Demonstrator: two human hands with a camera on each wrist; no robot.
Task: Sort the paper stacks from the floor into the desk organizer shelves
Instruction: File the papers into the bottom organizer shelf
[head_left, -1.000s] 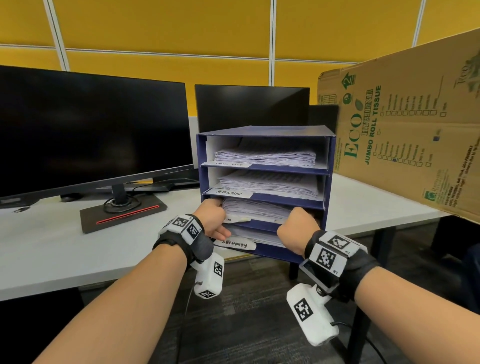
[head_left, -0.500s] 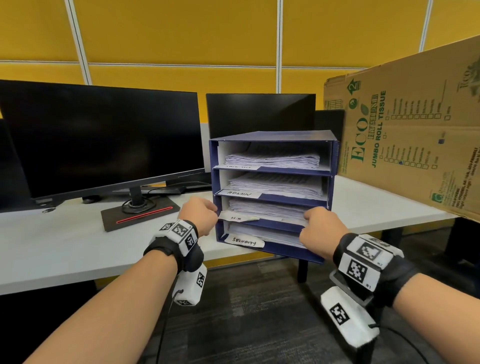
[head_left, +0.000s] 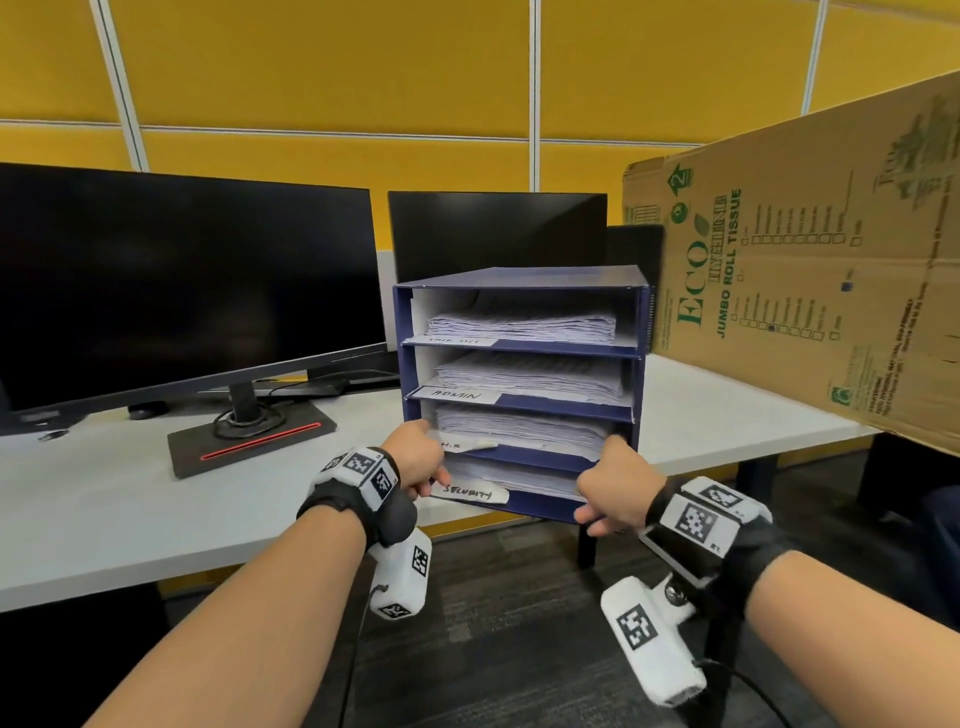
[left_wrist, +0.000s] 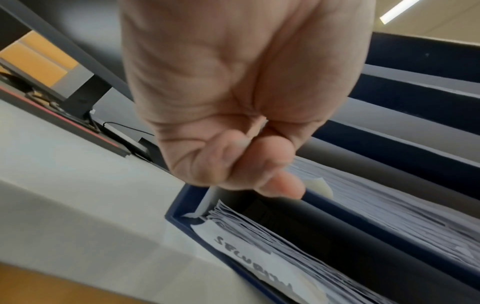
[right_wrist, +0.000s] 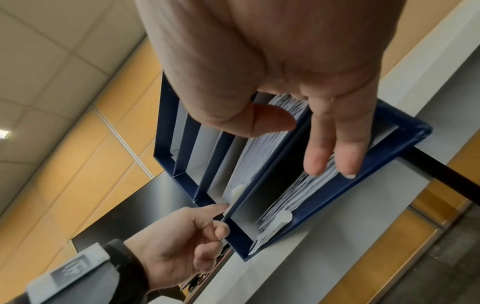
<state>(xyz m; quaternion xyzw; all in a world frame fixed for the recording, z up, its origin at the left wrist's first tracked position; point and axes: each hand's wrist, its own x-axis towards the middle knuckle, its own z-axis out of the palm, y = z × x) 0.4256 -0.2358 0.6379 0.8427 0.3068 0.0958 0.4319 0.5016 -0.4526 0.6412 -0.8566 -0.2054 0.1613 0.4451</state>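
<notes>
The blue desk organizer (head_left: 519, 278) stands at the desk's front edge, and each shelf holds a paper stack. Labels read ADMIN (head_left: 457, 395), H.R (head_left: 467, 445) and SECURITY (head_left: 470, 492). My left hand (head_left: 434, 452) is at the left front corner of the H.R shelf, fingers curled. In the right wrist view its index fingertip (right_wrist: 221, 205) touches the shelf edge by the label. My right hand (head_left: 608, 483) is at the right front corner. Its straight fingers (right_wrist: 322, 144) lie over the front of the SECURITY stack (right_wrist: 291, 197), its thumb by the H.R stack (head_left: 524, 431).
A large monitor (head_left: 182, 286) on a red-striped base (head_left: 249, 441) stands to the left on the white desk (head_left: 104, 509), with a second monitor (head_left: 498, 234) behind the organizer. A big cardboard box (head_left: 810, 275) overhangs the desk at right. Dark carpet (head_left: 519, 623) lies below.
Both hands have drawn back from inside the H.R shelf to its front edge, uncovering the H.R label. The stack stays in the shelf. My head has moved back a little.
</notes>
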